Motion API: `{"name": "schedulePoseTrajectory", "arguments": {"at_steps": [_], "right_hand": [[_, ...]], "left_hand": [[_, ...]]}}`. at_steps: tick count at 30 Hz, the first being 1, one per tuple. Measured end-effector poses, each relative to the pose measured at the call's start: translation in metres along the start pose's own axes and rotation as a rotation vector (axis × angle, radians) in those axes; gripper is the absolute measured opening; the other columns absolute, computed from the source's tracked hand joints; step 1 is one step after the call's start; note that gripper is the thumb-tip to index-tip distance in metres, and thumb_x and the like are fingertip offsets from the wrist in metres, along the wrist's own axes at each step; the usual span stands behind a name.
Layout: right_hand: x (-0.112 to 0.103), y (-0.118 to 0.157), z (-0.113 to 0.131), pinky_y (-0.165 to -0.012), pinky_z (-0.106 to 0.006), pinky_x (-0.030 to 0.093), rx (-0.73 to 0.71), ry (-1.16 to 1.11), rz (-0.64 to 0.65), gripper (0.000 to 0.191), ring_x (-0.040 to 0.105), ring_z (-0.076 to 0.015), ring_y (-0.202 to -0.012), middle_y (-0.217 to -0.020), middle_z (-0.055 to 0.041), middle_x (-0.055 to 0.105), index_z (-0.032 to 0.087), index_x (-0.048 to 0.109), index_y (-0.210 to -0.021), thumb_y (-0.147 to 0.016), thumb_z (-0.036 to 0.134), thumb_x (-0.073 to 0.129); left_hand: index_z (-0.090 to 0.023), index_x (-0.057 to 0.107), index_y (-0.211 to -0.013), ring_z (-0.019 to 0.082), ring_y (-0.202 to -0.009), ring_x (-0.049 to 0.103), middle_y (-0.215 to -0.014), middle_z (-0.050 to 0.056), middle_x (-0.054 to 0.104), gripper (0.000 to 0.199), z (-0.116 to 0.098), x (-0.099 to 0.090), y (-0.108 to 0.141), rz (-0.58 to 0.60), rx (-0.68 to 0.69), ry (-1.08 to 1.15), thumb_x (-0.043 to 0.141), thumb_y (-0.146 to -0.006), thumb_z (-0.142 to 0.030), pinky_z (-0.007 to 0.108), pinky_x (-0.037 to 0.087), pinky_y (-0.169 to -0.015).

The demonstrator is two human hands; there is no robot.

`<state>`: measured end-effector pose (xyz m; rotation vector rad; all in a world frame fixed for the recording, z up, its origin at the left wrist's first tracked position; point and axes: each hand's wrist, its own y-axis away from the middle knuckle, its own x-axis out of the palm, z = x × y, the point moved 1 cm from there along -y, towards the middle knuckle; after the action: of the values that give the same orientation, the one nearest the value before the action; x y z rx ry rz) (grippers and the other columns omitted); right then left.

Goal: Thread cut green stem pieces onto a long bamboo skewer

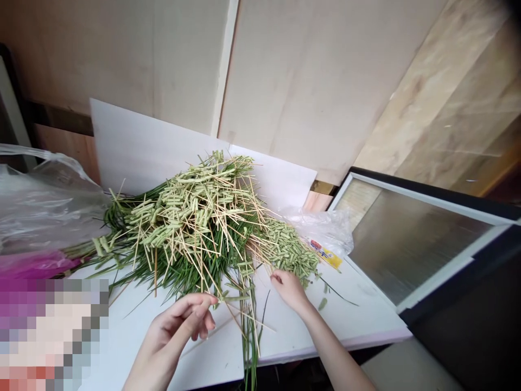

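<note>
My left hand [179, 331] is closed in a pinch at the front of the heap. A thin green leaf bundle [236, 298] sticks out from its fingertips. My right hand [290, 289] is pinched at the pile's near side, where the end of a thin wooden skewer [266, 262] meets the fingertips. Behind both hands rises a heap of short green rolls on skewers [195, 203], lying on long dark green leaves [179, 274]. To the right is a pile of small loose green rolls [291, 250]. Loose leaves [253, 336] hang over the table's front edge.
Everything lies on a white table [293, 339]. Clear plastic bags are at the left [49, 206] and back right [325, 225], beside a yellow label [331, 258]. A framed glass panel [415, 233] leans at the right. White boards [118, 144] stand behind the heap.
</note>
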<state>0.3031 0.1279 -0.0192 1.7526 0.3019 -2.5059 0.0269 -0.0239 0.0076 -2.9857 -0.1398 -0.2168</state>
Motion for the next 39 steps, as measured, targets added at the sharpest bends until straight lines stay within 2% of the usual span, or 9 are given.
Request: {"name": "schedulePoseTrajectory", "arguments": {"at_steps": [5, 9, 12, 15, 18, 24, 28, 33, 39], "right_hand": [[0.019, -0.008, 0.007, -0.074, -0.032, 0.055, 0.002, -0.041, -0.015, 0.025, 0.066, -0.0138, -0.071, -0.073, 0.0030, 0.066, 0.015, 0.066, -0.079, -0.101, 0.025, 0.059], [0.029, -0.013, 0.020, -0.079, -0.034, 0.056, -0.116, -0.115, 0.001, 0.016, 0.069, -0.0150, -0.079, -0.084, 0.0007, 0.072, 0.015, 0.070, -0.098, -0.102, 0.023, 0.058], [0.028, -0.012, 0.023, -0.085, -0.034, 0.056, -0.193, -0.151, 0.016, 0.016, 0.070, -0.0156, -0.092, -0.101, -0.0009, 0.075, 0.018, 0.070, -0.112, -0.102, 0.019, 0.057], [0.024, -0.013, 0.018, -0.090, -0.037, 0.055, -0.105, -0.092, -0.043, 0.017, 0.069, -0.0179, -0.100, -0.108, -0.0031, 0.074, 0.018, 0.070, -0.111, -0.102, 0.021, 0.056], [0.023, -0.018, 0.018, -0.086, -0.041, 0.056, 0.057, 0.018, -0.092, 0.019, 0.070, -0.0199, -0.094, -0.099, -0.0040, 0.074, 0.016, 0.071, -0.103, -0.102, 0.029, 0.057], [0.028, -0.030, 0.039, -0.083, -0.041, 0.058, 0.222, 0.189, -0.060, 0.027, 0.072, -0.0196, -0.088, -0.095, -0.0045, 0.074, 0.016, 0.071, -0.102, -0.100, 0.041, 0.059], [0.024, -0.028, 0.042, -0.082, -0.040, 0.059, 0.227, 0.260, -0.025, 0.025, 0.072, -0.0187, -0.088, -0.094, -0.0043, 0.074, 0.015, 0.070, -0.098, -0.102, 0.036, 0.058], [0.018, -0.014, 0.023, -0.083, -0.040, 0.059, 0.166, 0.303, -0.015, 0.022, 0.072, -0.0183, -0.089, -0.099, -0.0044, 0.074, 0.015, 0.069, -0.107, -0.103, 0.033, 0.056], [0.017, -0.002, 0.009, -0.080, -0.038, 0.059, 0.164, 0.317, -0.003, 0.025, 0.072, -0.0174, -0.085, -0.092, -0.0028, 0.074, 0.015, 0.070, -0.100, -0.103, 0.035, 0.055]], "left_hand": [[-0.020, 0.074, -0.099, 0.018, -0.070, 0.055, -0.074, 0.003, 0.066, 0.037, 0.004, 0.002, 0.000, 0.017, -0.017, -0.017, 0.065, -0.088, -0.055, 0.026, 0.047, -0.064], [-0.019, 0.073, -0.098, 0.018, -0.071, 0.055, -0.076, 0.004, 0.066, 0.038, 0.004, -0.001, 0.000, -0.010, -0.009, -0.020, 0.065, -0.088, -0.055, 0.026, 0.048, -0.065], [-0.019, 0.073, -0.099, 0.018, -0.071, 0.055, -0.076, 0.003, 0.065, 0.038, 0.004, -0.003, 0.001, -0.022, -0.014, -0.028, 0.065, -0.088, -0.055, 0.027, 0.047, -0.066], [-0.020, 0.073, -0.100, 0.018, -0.071, 0.054, -0.075, 0.003, 0.065, 0.038, 0.005, -0.003, 0.000, -0.019, -0.022, -0.029, 0.065, -0.089, -0.055, 0.026, 0.047, -0.066], [-0.021, 0.073, -0.098, 0.018, -0.071, 0.054, -0.075, 0.002, 0.064, 0.036, 0.006, -0.002, -0.001, -0.009, -0.022, -0.028, 0.065, -0.089, -0.055, 0.026, 0.047, -0.066], [-0.020, 0.073, -0.097, 0.018, -0.071, 0.054, -0.076, 0.003, 0.064, 0.036, 0.006, -0.001, -0.001, -0.006, -0.015, -0.039, 0.065, -0.089, -0.054, 0.026, 0.047, -0.066], [-0.021, 0.072, -0.096, 0.017, -0.071, 0.053, -0.076, 0.002, 0.064, 0.033, 0.003, -0.002, 0.000, -0.003, -0.012, -0.045, 0.064, -0.090, -0.052, 0.025, 0.047, -0.066], [-0.022, 0.073, -0.095, 0.017, -0.071, 0.054, -0.075, 0.002, 0.065, 0.032, 0.002, 0.000, 0.000, -0.001, -0.010, -0.049, 0.064, -0.090, -0.052, 0.025, 0.047, -0.067], [-0.021, 0.074, -0.097, 0.018, -0.069, 0.055, -0.073, 0.003, 0.066, 0.035, 0.001, 0.005, 0.001, 0.009, -0.026, -0.035, 0.065, -0.088, -0.054, 0.026, 0.047, -0.065]]}}
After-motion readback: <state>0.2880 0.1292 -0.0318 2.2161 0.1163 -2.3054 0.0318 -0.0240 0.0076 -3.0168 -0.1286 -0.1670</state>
